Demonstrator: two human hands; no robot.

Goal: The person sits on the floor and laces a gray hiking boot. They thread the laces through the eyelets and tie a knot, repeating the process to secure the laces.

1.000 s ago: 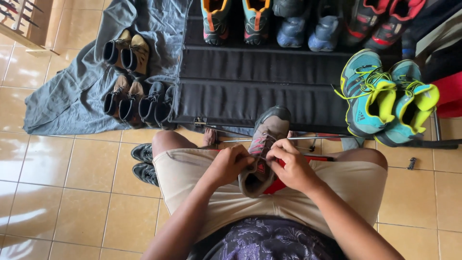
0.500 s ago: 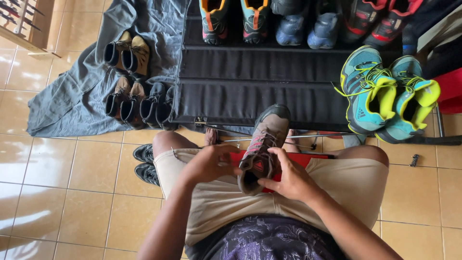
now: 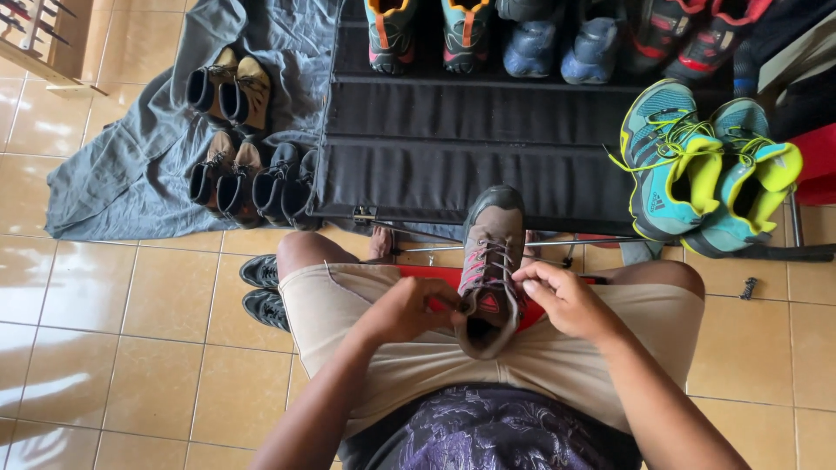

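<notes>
The shoe (image 3: 489, 261) on the lap is grey-brown with pink laces and a red mark on the tongue; the shorts (image 3: 348, 313) are beige; the shirt (image 3: 496, 431) is dark with a purple swirling pattern; the pair of trainers (image 3: 697, 165) at far right is teal with yellow-green laces and lining; the cloth (image 3: 131, 165) at far left is grey-blue; the boots (image 3: 231, 87) on it are tan and black; the floor tiles (image 3: 131, 348) are glossy orange-tan; the mat (image 3: 461, 130) is black.

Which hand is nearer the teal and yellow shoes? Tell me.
Right. The right hand pinches the grey shoe's laces, on the side toward the teal and yellow shoes; the left hand is across that shoe, farther away.
</notes>
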